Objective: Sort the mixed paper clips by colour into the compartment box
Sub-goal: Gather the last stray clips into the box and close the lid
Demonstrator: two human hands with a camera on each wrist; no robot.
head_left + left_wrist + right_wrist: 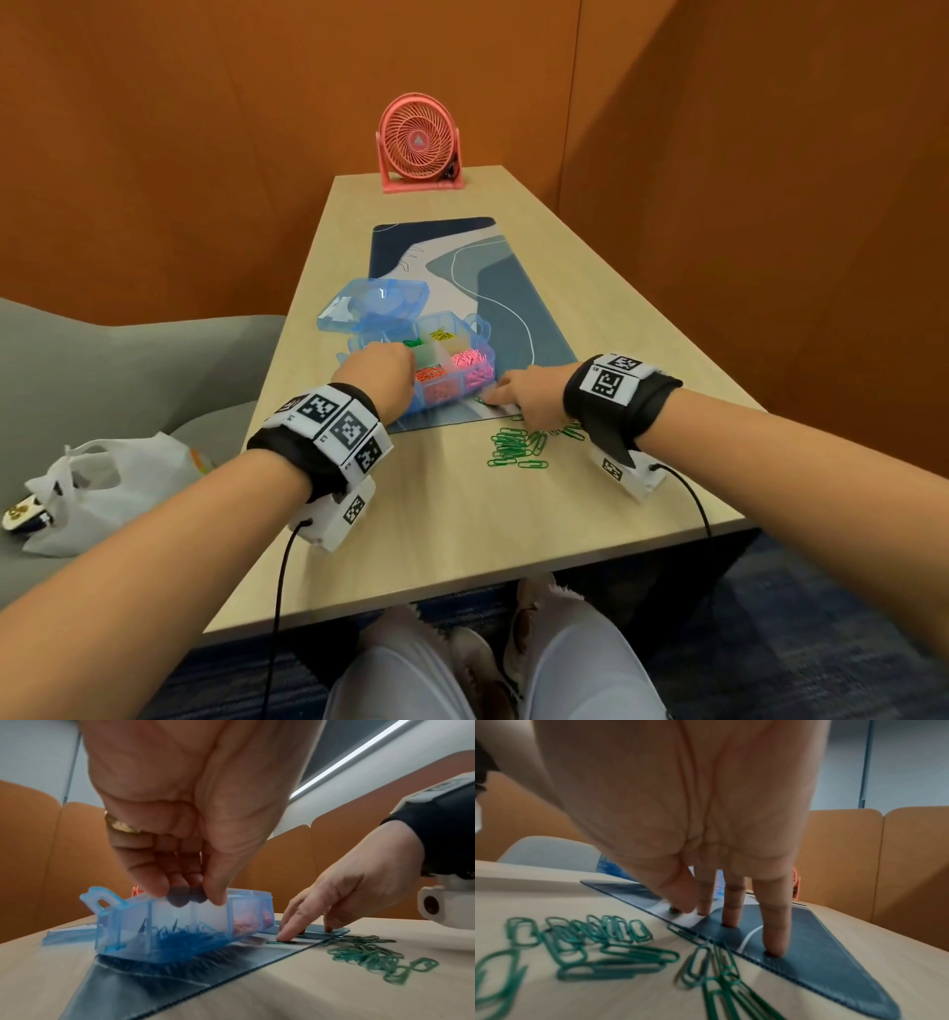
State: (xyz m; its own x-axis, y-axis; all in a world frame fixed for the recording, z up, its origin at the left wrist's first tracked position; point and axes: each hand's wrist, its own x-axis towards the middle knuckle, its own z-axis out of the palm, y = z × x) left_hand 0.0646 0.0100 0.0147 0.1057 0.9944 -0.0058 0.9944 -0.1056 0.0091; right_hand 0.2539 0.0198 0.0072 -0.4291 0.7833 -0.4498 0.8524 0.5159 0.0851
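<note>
Two hands at one compartment box
Left hand grip curls over the box rim; right hand grip flat, fingertips pressing the desk mat; green paper clips heaped on the bench.

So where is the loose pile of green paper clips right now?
In the head view, the green paper clips lie on the bare table, just off the desk mat's near edge, under the right hand and right of the compartment box.

Black wristbands carrying white blocks printed with square black-and-white markers circle both bare forearms; thin black cables trail beneath, above white trousers.
</note>
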